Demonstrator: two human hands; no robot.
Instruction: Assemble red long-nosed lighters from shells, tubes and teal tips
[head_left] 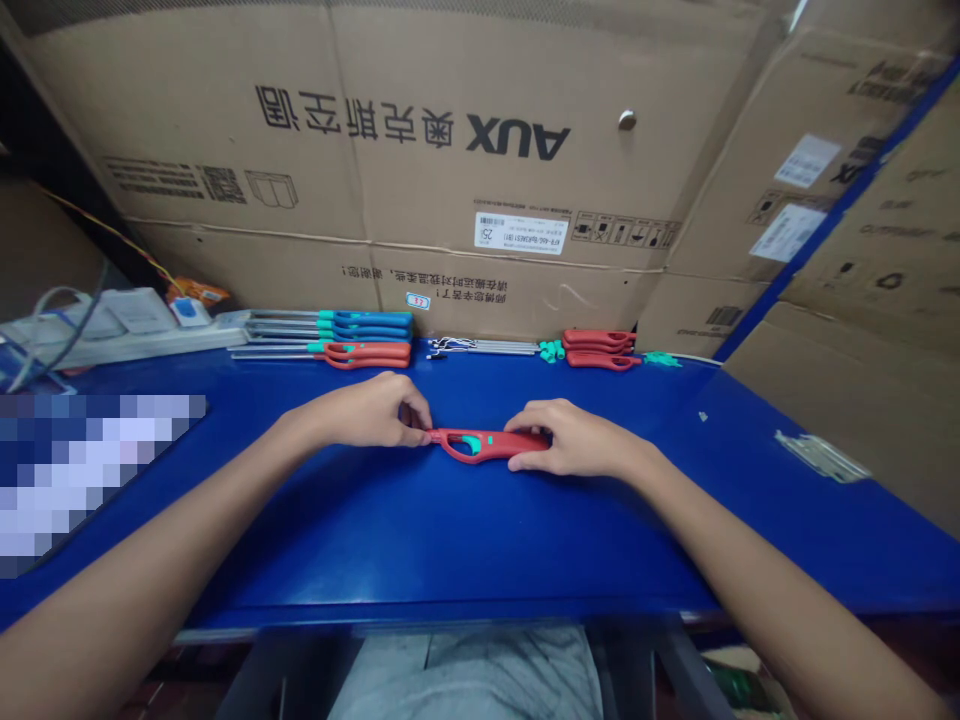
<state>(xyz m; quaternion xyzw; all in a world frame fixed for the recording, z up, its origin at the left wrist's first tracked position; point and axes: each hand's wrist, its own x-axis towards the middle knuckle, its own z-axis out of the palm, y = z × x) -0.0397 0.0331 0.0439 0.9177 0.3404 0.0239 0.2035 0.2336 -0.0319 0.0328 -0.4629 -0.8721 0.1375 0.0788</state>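
A red stick lighter body point(495, 447) with a green trigger lies level just over or on the blue table, its narrow end to the left. No metal tube shows at that end. My left hand point(379, 412) pinches the narrow tip between thumb and fingers. At the other end, my right hand point(574, 440) is closed around the rear of the handle. Behind my left hand lie red lighters point(367, 355) and blue lighters point(371, 325) with metal tubes pointing left. More red lighter bodies point(598, 350) without tubes are stacked behind my right hand.
Along the back lie metal tubes with wires point(495, 347), green caps point(551, 350) and small green pieces point(661, 359). A bundle of thin strips point(821, 457) is at the right. Cardboard point(420, 200) walls the back; a power strip point(150, 340) with plugs stands left.
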